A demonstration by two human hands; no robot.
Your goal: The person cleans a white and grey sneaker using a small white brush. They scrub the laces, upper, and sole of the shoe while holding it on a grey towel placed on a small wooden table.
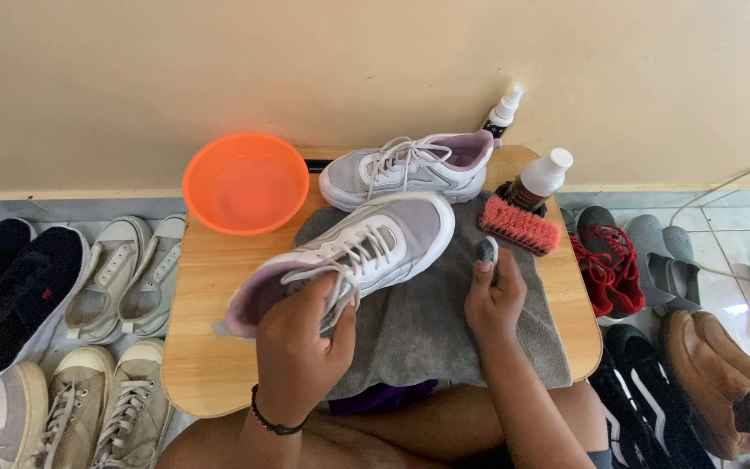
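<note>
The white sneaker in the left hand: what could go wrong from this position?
1. The left hand grips the white sneaker near its laces and heel, toe raised over the grey towel; it may slip and drop.
2. The toe points toward the orange basin at the table's corner; a swing could knock it.
3. The right hand works close to the pink brush and the white-capped bottle, which might tip.

Bare wood on the counter (206, 347) lies open to my left, below the orange bowl (246, 182). Ahead, the second sneaker (410, 165) blocks the back edge. To my right, the pink brush (519, 225) and two bottles (538, 178) crowd the corner; only grey towel (444, 321) lies free between.
</note>
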